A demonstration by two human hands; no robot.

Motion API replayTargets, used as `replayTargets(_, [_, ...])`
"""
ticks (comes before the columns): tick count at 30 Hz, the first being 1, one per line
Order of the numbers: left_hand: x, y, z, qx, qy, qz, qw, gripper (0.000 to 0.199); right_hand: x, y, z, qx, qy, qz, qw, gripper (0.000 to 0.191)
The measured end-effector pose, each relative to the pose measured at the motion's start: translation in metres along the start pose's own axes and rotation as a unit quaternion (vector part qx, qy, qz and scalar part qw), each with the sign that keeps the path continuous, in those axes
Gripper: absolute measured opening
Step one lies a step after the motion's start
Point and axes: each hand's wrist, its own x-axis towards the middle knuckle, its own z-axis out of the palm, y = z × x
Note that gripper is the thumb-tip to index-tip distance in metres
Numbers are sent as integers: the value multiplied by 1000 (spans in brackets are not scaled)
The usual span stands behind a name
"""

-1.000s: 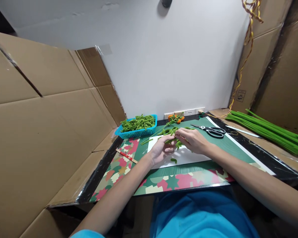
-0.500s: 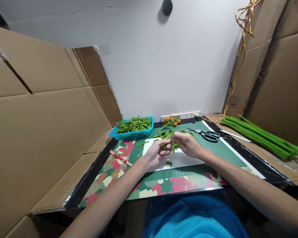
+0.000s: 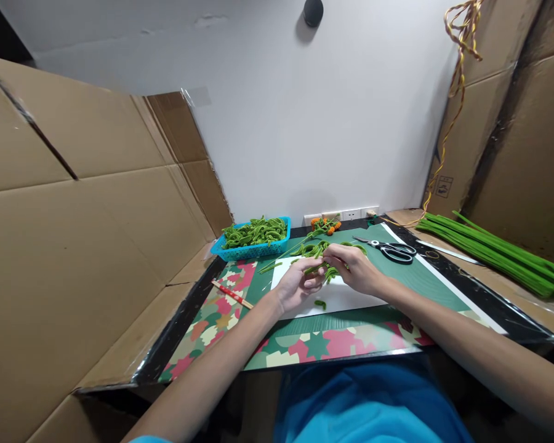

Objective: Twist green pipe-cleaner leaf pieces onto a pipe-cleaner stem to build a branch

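Note:
Over a white sheet (image 3: pixel 346 299), my left hand (image 3: pixel 301 284) and my right hand (image 3: pixel 351 269) meet fingertip to fingertip. The fingers of both are curled and pinched round a green fuzzy piece, largely hidden between them. Curled green pieces (image 3: pixel 311 248) lie just behind the hands, and more show beneath them. One short curled green piece (image 3: pixel 320 304) rests alone on the sheet in front. Behind the pile is a bunch of orange balls on green stems (image 3: pixel 327 226).
A blue basket (image 3: pixel 253 250) full of green curls stands at the back left. Black-handled scissors (image 3: pixel 394 251) lie right of the hands, long green stems (image 3: pixel 493 254) at far right. A red-wrapped chopstick pair (image 3: pixel 232 293) lies left. Cardboard walls flank the table.
The whole view has shifted slightly, so things appear a little further right. Both hands stay together at nearly the same place over the sheet.

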Motion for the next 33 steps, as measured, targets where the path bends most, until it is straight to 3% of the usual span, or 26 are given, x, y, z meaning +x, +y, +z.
replayTargets(11, [-3,3,2,32,-4,-2,999,29,-4,2,-2,-20,-1,2,1000,24])
replayTargets(16, [1,-1,1,92,22,26,995,41,-1,3,-9,-5,21,60,998,29])
replayTargets(20, [6,-6,0,143,50,66,986,45,1,3,-12,9,-6,89,996,30])
replayTargets(27, [5,-8,5,195,70,98,973,44,1,5,-11,28,-22,74,997,28])
replayTargets(33, [2,-7,5,215,53,106,969,41,1,7,-10,6,13,49,999,25])
